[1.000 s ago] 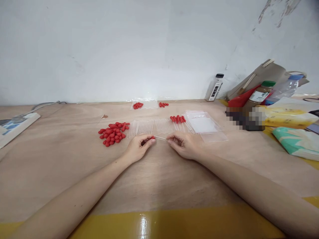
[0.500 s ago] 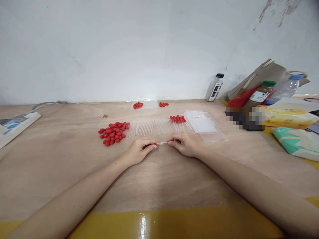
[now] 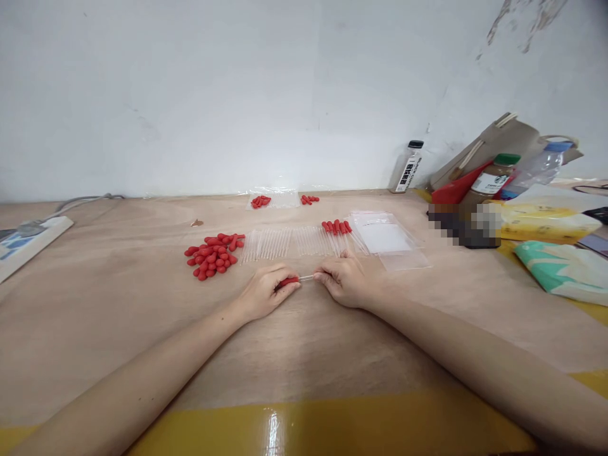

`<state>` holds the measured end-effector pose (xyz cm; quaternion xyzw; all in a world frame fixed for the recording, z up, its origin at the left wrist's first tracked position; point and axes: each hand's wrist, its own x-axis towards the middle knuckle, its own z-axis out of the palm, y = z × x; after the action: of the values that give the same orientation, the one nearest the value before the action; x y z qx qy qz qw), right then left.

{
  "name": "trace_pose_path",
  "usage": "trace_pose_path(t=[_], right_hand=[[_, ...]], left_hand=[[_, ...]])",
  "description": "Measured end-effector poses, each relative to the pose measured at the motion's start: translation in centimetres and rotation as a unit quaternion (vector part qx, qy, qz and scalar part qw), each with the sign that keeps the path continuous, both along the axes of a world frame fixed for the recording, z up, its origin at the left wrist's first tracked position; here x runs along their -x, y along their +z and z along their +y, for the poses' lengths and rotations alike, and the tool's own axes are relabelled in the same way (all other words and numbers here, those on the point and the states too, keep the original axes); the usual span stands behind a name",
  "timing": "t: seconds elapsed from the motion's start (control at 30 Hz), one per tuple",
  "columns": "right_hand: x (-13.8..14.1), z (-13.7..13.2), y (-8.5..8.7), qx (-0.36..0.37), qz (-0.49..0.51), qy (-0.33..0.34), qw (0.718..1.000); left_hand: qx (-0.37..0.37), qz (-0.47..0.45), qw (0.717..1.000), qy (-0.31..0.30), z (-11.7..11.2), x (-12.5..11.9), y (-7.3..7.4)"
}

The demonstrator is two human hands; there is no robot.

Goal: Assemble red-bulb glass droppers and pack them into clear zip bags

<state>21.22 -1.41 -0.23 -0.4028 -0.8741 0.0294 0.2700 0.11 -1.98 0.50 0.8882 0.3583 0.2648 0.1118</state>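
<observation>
My left hand pinches a red rubber bulb at the centre of the wooden table. My right hand pinches the clear thin tube that meets the bulb, so both hands are closed. Just beyond the hands lies a row of clear tubes. A pile of loose red bulbs sits to their left. Several tubes fitted with red bulbs lie at the row's right end.
Clear zip bags lie right of the tubes. A further bag with red bulbs sits by the wall. Bottles, a paper bag and tissue packs crowd the right side. A flat white item lies far left.
Both hands have drawn a little nearer to me and closer together. The bare stretch of tube between them has grown shorter, and more of the red bulb shows at my left fingers.
</observation>
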Motion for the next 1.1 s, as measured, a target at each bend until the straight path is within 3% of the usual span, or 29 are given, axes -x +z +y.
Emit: trace_pose_path(t=[0.3,0.43,0.53,0.6,0.67,0.77,0.83,0.93,1.1], right_hand=[[0.4,0.1,0.5,0.036,-0.038,0.000,0.999],[0.3,-0.2,1.8,-0.020,-0.099,0.014,0.995],[-0.2,-0.1,2.6,-0.048,-0.131,0.008,0.990],[-0.9,0.6,3.0,-0.021,-0.096,-0.036,0.994],[-2.0,2.1,3.4,0.033,-0.020,-0.131,0.991],[-3.9,4.8,3.8,0.092,0.061,-0.310,0.944],[-4.9,6.3,3.7,0.105,0.053,-0.376,0.919],[-5.6,7.4,3.0,0.125,0.031,-0.417,0.900],[-5.7,7.2,1.9,0.127,0.001,-0.425,0.896]], left_hand=[[-0.038,-0.004,0.999,-0.026,0.3,0.0,-0.1],[-0.065,-0.039,0.997,-0.015,0.8,0.0,-0.2],[-0.044,-0.067,0.997,0.023,0.9,0.3,-0.4],[-0.027,-0.079,0.994,0.065,0.9,0.5,-0.4],[-0.010,-0.075,0.993,0.094,1.0,0.6,-0.5],[0.013,-0.050,0.994,0.098,1.0,0.7,-0.4],[0.018,-0.041,0.994,0.097,1.0,0.6,-0.3],[0.018,-0.037,0.994,0.099,0.9,0.5,-0.2],[0.014,-0.024,0.995,0.096,0.9,0.5,-0.1]])
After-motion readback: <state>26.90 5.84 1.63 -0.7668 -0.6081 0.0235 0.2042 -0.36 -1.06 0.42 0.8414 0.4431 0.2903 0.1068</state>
